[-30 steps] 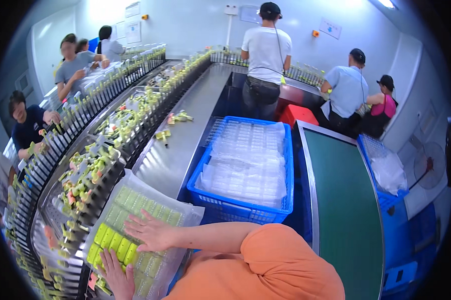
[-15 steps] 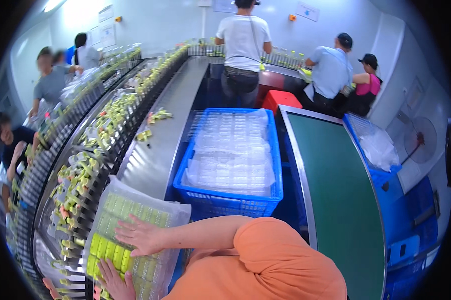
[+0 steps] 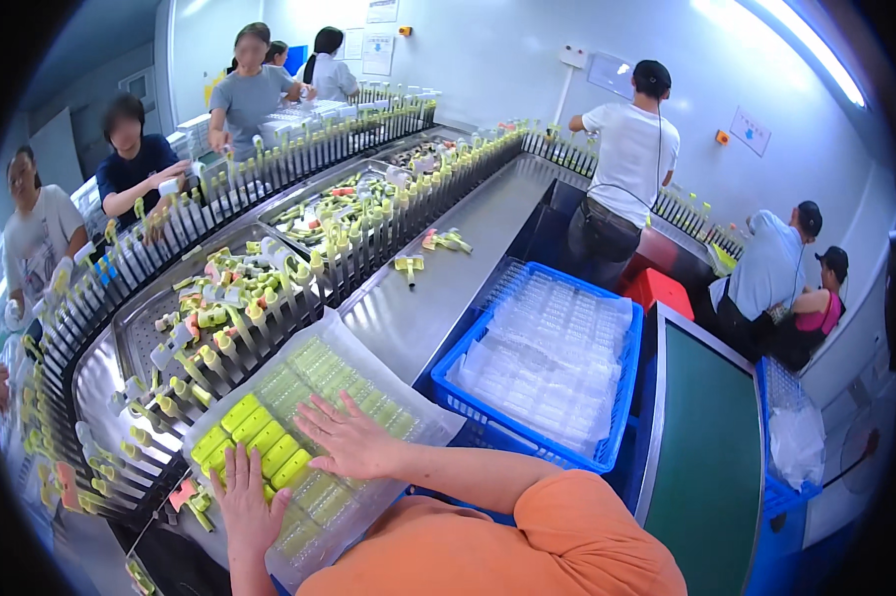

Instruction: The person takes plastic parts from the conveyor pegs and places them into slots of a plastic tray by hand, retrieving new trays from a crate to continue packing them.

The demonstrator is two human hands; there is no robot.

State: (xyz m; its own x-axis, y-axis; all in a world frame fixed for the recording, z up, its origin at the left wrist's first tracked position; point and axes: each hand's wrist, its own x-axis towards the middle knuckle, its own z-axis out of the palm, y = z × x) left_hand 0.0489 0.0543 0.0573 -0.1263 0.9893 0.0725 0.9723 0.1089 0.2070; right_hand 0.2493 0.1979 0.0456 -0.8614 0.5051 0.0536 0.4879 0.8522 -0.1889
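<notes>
The basket [image 3: 512,429] is bright blue, and the sheets [image 3: 547,348] inside it are milky white with a faint repeating grid. Left of the basket, the blocks [image 3: 247,419] are vivid lime yellow, set in rows; the film [image 3: 433,412] with them is frosted white, with rows of paler green showing through. Also left of the basket, the desk [image 3: 408,318] is silvery grey, and farther left the heaped parts [image 3: 209,313] mix lime, greyish white and salmon pink. Right of the basket, the belt [image 3: 706,447] is plain deep green. Just behind the basket, the bin [image 3: 658,290] is red; in front, the sleeve [image 3: 587,526] is plain orange.
</notes>
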